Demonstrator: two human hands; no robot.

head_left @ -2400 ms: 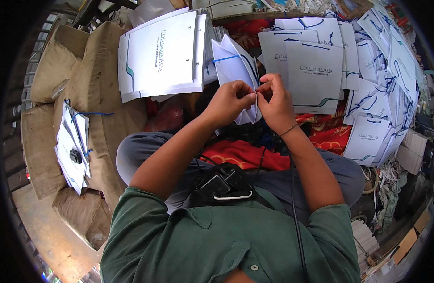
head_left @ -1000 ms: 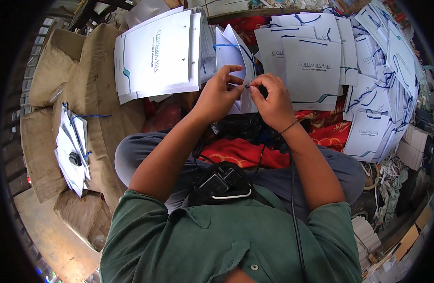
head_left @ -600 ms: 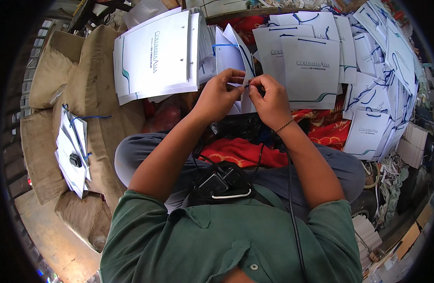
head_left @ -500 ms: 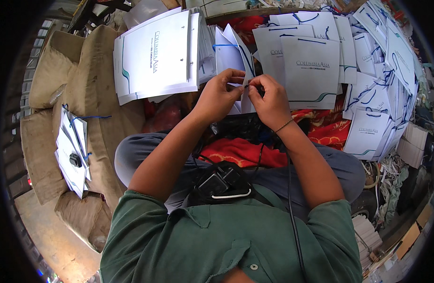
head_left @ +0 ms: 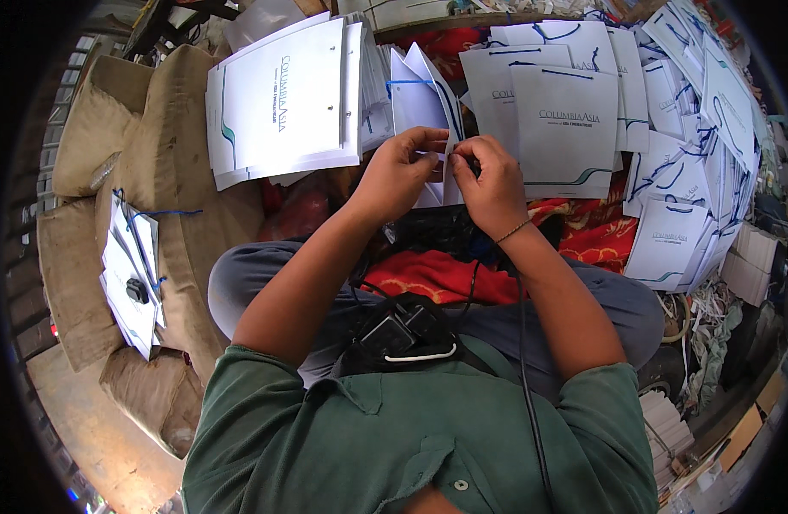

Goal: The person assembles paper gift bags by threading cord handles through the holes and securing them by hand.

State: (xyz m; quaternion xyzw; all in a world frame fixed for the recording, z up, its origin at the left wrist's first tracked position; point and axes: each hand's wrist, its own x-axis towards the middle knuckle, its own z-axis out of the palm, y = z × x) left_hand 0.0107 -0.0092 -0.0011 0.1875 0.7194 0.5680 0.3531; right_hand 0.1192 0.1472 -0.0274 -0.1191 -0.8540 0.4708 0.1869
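A white paper bag (head_left: 414,104) stands partly open in front of me, with a blue cord handle (head_left: 408,82) across its left panel and more blue cord along its right side. My left hand (head_left: 398,174) is closed on the bag's near edge, fingers on one side and thumb tucked below. Right against that same edge, my right hand (head_left: 490,182) is pinched, thumb and index finger together at the paper. Whatever cord end lies between those fingertips is hidden.
On the left lies a thick stack of white bag sheets (head_left: 278,98), beside a brown sofa (head_left: 176,128). Finished-looking white bags with blue handles (head_left: 567,128) lie to the right, with a larger heap (head_left: 668,171) beyond. A red cloth (head_left: 445,276) lies between my legs.
Both hands stay almost in place at the bag's edge. A small dark bit that showed between my fingertips is no longer visible, and my right fingers have shifted slightly.
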